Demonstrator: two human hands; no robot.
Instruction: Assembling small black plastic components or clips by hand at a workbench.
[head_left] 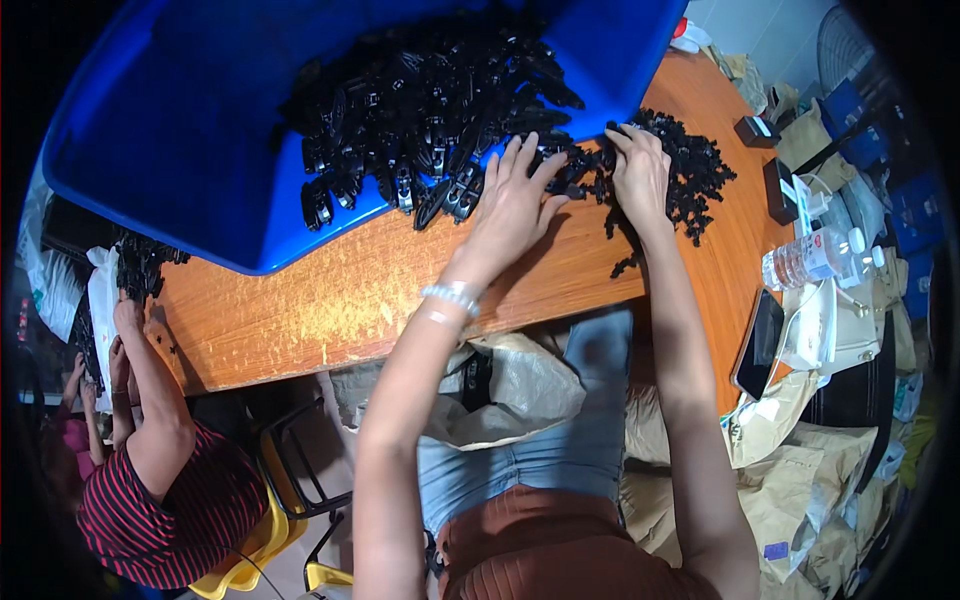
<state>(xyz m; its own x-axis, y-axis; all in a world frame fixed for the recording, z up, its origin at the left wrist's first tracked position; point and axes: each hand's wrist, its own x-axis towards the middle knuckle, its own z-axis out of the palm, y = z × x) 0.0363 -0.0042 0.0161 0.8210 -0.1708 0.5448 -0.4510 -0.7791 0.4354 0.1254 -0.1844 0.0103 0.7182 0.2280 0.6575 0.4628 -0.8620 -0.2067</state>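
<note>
A large blue plastic bin (345, 222) lies tipped on its side on the wooden table, its mouth toward me. Elongated black plastic pieces (400, 120), which look like hair clips, fill its lower side and reach the rim. My left hand (512, 205) rests at that rim with fingers spread, its fingertips among the clips. To its right, a heap of smaller, jagged black pieces (695, 175) lies on the tabletop. My right hand (640, 175) is at this heap's left side, fingers bent and drawn together; whatever they pinch is hidden.
On the table's right stand a clear plastic bottle (800, 258), a phone (758, 345) and small dark boxes (780, 190). Another person in a striped top (175, 505) works at the left end. A pale sack (530, 385) lies across my lap. Brown paper bags (790, 490) crowd the right.
</note>
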